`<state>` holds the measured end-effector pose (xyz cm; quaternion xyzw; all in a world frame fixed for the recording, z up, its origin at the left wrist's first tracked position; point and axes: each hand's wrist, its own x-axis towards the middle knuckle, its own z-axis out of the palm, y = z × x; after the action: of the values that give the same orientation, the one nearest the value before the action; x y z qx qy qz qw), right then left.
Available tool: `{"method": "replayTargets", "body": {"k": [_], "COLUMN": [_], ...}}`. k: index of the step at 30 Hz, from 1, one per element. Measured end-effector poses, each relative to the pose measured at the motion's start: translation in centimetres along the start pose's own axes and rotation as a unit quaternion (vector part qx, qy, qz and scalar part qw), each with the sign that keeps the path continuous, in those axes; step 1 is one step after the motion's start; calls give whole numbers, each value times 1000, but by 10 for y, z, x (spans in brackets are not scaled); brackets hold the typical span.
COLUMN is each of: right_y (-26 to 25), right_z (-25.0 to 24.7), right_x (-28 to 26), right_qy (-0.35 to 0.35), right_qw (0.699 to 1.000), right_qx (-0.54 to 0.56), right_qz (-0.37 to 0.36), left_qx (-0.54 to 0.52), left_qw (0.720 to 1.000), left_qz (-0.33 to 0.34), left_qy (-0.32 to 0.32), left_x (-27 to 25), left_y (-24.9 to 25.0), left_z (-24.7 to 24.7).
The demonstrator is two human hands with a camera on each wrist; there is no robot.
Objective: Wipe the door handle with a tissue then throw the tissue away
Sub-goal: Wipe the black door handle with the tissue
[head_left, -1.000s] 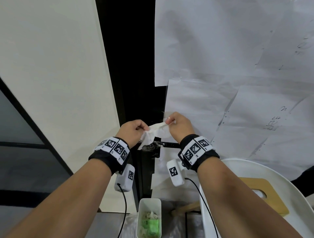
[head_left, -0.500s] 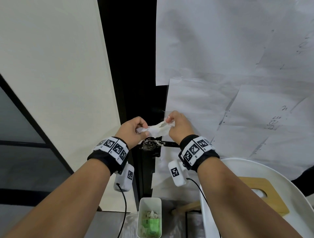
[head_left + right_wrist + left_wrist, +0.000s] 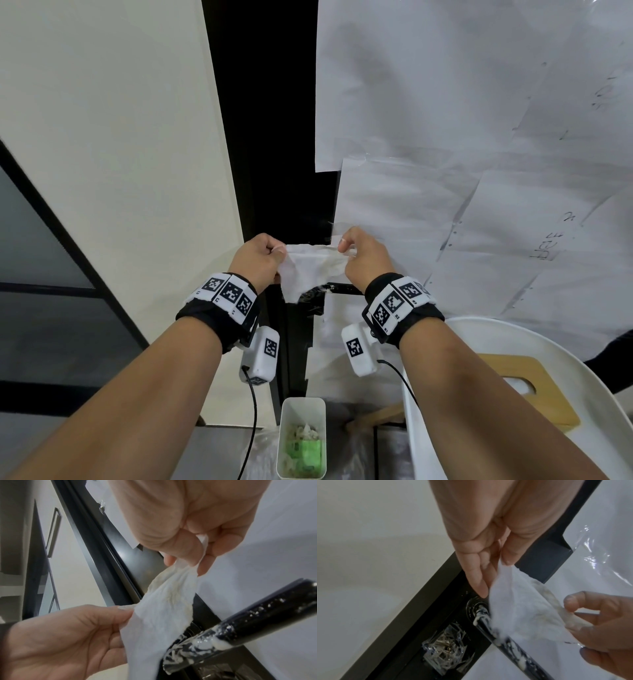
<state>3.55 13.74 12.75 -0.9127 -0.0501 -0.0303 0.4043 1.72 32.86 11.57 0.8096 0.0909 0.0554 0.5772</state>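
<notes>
Stretching a crumpled white paper tissue (image 3: 313,270) between them, the two hands hold it up just above the black bar-shaped door handle (image 3: 240,631). The left hand (image 3: 257,258) has a narrow grip, pinching one end of the tissue between thumb and fingertips (image 3: 508,555), with the other fingers lying fairly straight. The right hand (image 3: 364,258) likewise pinches the opposite end between thumb and curled fingers (image 3: 204,563). The tissue is pulled fairly taut along its top edge and sags below, its loose lower corner hanging down over the inner end of the handle; the wrist views show yellowish-cream stains on its upper part. The handle is smeared with a whitish, creamy substance, thickest near where it meets the round base on the black door frame (image 3: 270,137). Whether the hanging tissue actually touches the handle cannot be told for sure.

White sheets of paper (image 3: 462,137) cover the door panel to the right of the frame, and a cream wall (image 3: 113,137) lies to the left. Below, on the floor, a small white rectangular bin (image 3: 302,409) holds crumpled scraps and something green. At the lower right, a white rounded chair (image 3: 555,346) carries a light wooden box with a slot (image 3: 534,394).
</notes>
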Motion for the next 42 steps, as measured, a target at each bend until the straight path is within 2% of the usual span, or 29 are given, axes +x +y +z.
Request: {"method": "replayTargets", "body": {"k": [15,20,25,27,33,35,37,39,42], "right_y": [-3,1,1,-1,-3,-6,-7,-6,-6], "right_z": [-9,-3,3,2,2,4,7,9,6], "right_x": [-6,-5,-1,-1,-1,-1,-1,2,3], "right_qy": [16,25,23,-1,-113,-138,-133,-101,-81], "right_qw": [997,999,997,996,991,989,991,995,992], "right_qx": [68,24,-63,-71,55,49,23,-19,-96], "right_qz": [35,-2,38,55,53,34,14,-3,-22], "left_qx": [-45,-137,-164,-167,-174,-186,-198,-181,-62], "left_qw": [998,987,983,983,983,981,978,982,998], "left_qz": [-50,-73,-56,-48,-28,-23,-21,-24,-20], "left_qy": [-4,-41,-59,-53,-50,-53,-64,-53,-21], "left_x": [-3,-9,-11,-9,-8,-8,-9,-7,1], "left_y": [7,14,22,24,30,32,34,32,22], "left_z": [1,5,6,5,8,10,12,11,8]}}
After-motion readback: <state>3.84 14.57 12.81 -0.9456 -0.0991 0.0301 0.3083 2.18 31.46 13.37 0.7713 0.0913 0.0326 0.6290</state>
